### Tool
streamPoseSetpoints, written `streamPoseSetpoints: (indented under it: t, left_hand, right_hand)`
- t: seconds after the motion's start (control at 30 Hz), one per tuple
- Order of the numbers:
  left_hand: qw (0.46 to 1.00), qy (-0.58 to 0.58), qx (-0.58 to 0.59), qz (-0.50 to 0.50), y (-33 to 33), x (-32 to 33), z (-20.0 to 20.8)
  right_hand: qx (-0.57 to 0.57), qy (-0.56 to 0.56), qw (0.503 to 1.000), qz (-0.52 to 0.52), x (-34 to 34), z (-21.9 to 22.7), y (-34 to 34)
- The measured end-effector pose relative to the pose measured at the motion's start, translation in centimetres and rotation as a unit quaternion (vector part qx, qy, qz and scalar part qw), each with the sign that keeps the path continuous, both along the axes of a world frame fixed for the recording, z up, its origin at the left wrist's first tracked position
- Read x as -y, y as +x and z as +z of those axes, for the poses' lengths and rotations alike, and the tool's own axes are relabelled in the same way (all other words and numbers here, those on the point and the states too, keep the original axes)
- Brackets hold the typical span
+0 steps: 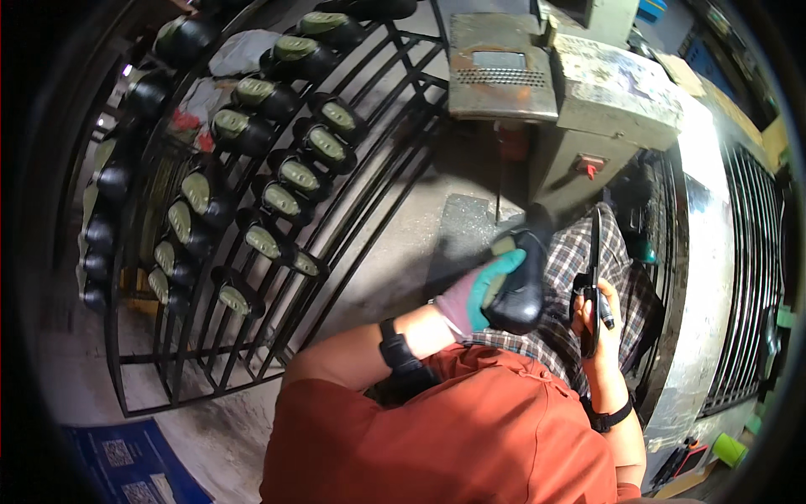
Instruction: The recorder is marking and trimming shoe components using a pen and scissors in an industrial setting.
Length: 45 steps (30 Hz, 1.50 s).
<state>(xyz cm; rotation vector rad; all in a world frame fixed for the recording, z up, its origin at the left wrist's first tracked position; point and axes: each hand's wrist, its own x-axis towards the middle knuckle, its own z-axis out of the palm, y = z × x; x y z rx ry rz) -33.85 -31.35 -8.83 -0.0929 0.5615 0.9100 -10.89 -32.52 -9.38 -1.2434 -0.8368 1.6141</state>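
Left grip, that of the gloved left hand, is wrapped around the side of a dark shoe, which is held near the centre of the frame, over checked cloth on the lap. By the bare right hand, right of centre, a narrow dark object is gripped at its lower part and held upright; its kind cannot be told from this angle. The two held things are set apart, with the checked cloth visible between them.

For good handling, the shoe is probably best supported along its firm side, with pressure spread across the glove and the opening left unsqueezed, so that the upper is not creased. The narrow object is best kept clear of the glossy surface, since a careless knock could scuff it. Wide swings of the left elbow should be avoided: rows of similar shoes are carried on a black metal rack at the left of the frame. Likewise, the red switch on the grey machine at upper right is best left unbumped by the knees.
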Motion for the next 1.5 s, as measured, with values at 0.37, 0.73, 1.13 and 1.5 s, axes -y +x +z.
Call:
streamPoseSetpoints:
  t: [0.37,0.73,1.13,1.5]
  left_hand:
    - [0.712,0.102,-0.519,0.462,-21.2,8.2,0.2]
    - [0.337,-0.26,-0.798,0.427,-45.4,16.6,-8.4]
    - [0.164,-0.209,-0.912,0.312,-42.1,12.4,-7.8]
    - [0.333,0.543,-0.763,-0.107,-7.9,-11.3,3.3]
  right_hand:
    - [0.074,0.025,0.997,0.012,-1.2,-1.0,0.7]
    - [0.14,-0.029,0.989,-0.038,0.9,0.2,1.8]
    - [0.211,0.004,0.976,-0.051,3.0,-0.1,4.3]
    - [0.52,0.17,0.821,-0.164,6.8,4.7,12.9]
